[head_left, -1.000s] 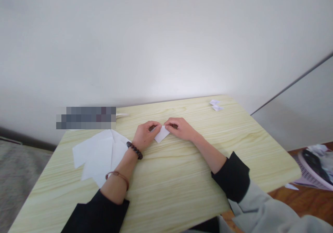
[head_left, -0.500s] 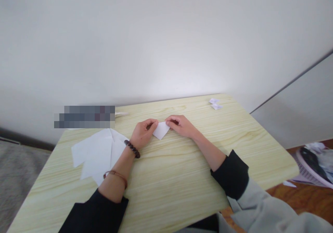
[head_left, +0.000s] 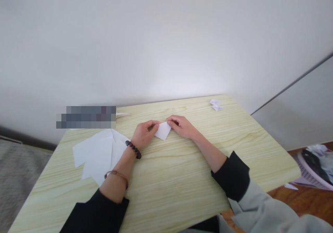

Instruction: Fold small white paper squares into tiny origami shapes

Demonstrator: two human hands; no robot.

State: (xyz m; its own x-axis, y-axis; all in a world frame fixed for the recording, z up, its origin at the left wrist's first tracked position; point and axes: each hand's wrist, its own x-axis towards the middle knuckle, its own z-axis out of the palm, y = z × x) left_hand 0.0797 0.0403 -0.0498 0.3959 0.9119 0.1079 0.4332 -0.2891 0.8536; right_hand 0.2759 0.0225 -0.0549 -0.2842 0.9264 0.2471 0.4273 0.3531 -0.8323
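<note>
A small piece of white folded paper (head_left: 163, 131) lies between my two hands, one corner pointing toward me. My left hand (head_left: 145, 133) pinches its left side between thumb and fingers. On the right side, my right hand (head_left: 180, 125) grips the upper corner the same way. The fingertips cover the paper's far corners, so its folds there are hidden. Left of my left wrist, several loose white paper sheets (head_left: 96, 153) overlap on the table; my forearm hides part of them.
Two small folded paper pieces (head_left: 215, 104) sit at the table's (head_left: 166, 184) far right, near the wall (head_left: 166, 45). A blurred-out dark object (head_left: 87, 117) stands at the back left. On the floor at right is a purple basket (head_left: 309, 170) holding crumpled white and black stuff.
Both hands keep their pinch on the paper. The whole view shifts slightly; the paper between the hands looks marginally turned, with little other movement.
</note>
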